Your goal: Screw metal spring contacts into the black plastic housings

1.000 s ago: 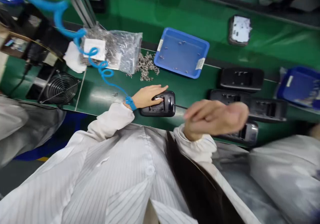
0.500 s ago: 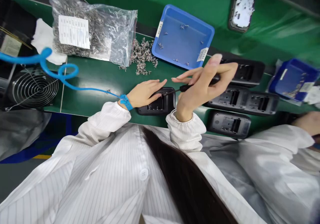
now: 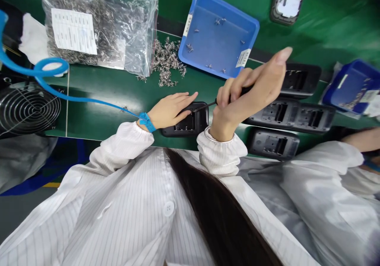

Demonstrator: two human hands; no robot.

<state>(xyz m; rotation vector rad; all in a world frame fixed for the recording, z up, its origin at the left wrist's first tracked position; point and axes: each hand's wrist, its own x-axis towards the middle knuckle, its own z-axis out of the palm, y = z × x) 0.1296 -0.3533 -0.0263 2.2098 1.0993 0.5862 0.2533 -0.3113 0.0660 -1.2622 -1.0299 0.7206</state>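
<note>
My left hand [image 3: 170, 111] lies spread over the left part of a black plastic housing [image 3: 202, 126], its thumb reaching onto the recessed bay. Wrapped round the dark handle of a screwdriver [image 3: 211, 104] is my right hand [image 3: 242, 92], held above and to the right. The screwdriver's thin shaft slants down left, its end at the bay of the housing; the exact contact is too small to tell. Small metal springs [image 3: 169, 60] lie in a loose pile beyond my left hand. Behind them stands a blue tray [image 3: 219, 32] with a few springs inside.
A clear bag of springs [image 3: 113, 32] lies at the back left. More black housings [image 3: 273, 144] sit to the right, near a dark blue bin [image 3: 347, 86] and a co-worker's sleeve [image 3: 329, 159]. A blue coiled cord [image 3: 86, 99] runs to my left wrist; a fan [image 3: 32, 109] stands left.
My right hand has turned over round the screwdriver handle, its fingers now curled on the near left side. My left hand stays on the housing. The view has shifted slightly.
</note>
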